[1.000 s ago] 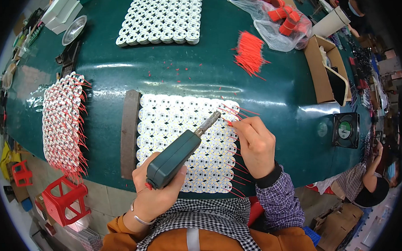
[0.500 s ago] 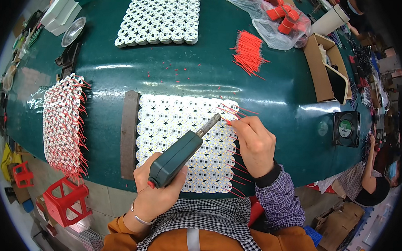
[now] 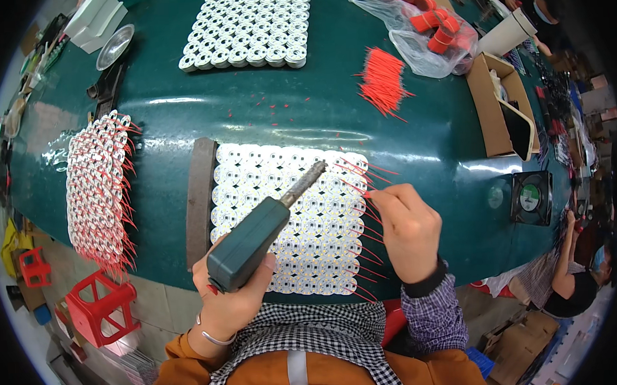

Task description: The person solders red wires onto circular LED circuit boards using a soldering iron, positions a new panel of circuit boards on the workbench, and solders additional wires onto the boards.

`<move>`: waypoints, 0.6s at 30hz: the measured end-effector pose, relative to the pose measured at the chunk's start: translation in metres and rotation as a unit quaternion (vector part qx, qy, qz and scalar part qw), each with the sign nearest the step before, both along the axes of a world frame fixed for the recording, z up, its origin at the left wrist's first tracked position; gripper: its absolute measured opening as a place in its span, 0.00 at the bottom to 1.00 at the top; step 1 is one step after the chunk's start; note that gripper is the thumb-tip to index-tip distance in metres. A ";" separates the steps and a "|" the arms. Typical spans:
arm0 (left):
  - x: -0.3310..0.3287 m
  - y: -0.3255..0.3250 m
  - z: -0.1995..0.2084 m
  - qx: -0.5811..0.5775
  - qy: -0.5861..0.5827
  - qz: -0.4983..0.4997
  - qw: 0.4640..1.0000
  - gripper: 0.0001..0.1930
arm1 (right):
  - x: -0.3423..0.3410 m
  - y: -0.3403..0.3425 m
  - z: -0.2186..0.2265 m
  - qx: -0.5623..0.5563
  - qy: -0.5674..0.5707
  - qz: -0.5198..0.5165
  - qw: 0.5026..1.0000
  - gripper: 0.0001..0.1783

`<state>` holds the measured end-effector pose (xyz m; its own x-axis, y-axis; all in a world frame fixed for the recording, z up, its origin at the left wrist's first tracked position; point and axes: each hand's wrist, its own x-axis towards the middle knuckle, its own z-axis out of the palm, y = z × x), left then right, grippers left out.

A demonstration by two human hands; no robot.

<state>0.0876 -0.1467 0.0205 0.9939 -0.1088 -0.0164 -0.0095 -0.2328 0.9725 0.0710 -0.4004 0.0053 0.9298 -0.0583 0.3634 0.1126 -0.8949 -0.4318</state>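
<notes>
My left hand (image 3: 237,302) is wrapped round a dark green soldering gun (image 3: 250,243). Its metal tip points up and right over a panel of round white LED boards (image 3: 289,228); I cannot tell how far above the boards it is. At the panel's right edge my right hand (image 3: 412,233) is closed in a pinch at the end of a thin red wire (image 3: 354,188), whose other end reaches an edge board. More red wires (image 3: 372,256) stick out from the boards along that edge. The fingertips partly hide the pinched wire.
A brown curved bar (image 3: 200,204) lies against the panel's left side. Farther left is a wired stack of boards (image 3: 98,191); another board stack (image 3: 246,30) lies at the back. A red wire bundle (image 3: 383,82), plastic bag (image 3: 423,57), cardboard box (image 3: 487,102) and black fan (image 3: 532,198) are rightward.
The soldering gun has moved left in my left hand, its tip away from the right-edge boards. My right hand has shifted right and slightly nearer me, still pinching.
</notes>
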 end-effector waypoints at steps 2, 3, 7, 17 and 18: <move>-0.004 0.002 0.001 -0.028 0.058 0.045 0.997 0.09 | -0.002 0.002 0.010 -0.011 0.010 -0.018 1.000 0.11; -0.005 0.004 -0.001 -0.028 0.059 0.046 0.997 0.09 | 0.001 0.005 0.013 -0.019 -0.025 -0.009 0.999 0.12; -0.004 0.004 -0.004 -0.017 0.020 0.022 0.999 0.09 | 0.011 0.015 -0.003 -0.009 -0.065 0.030 0.997 0.12; -0.004 0.009 -0.007 0.029 -0.002 -0.047 0.998 0.09 | 0.017 0.018 -0.033 0.011 -0.064 0.039 0.997 0.11; -0.004 0.008 -0.007 0.030 -0.001 -0.047 0.998 0.09 | 0.018 0.018 -0.033 0.010 -0.064 0.040 0.997 0.12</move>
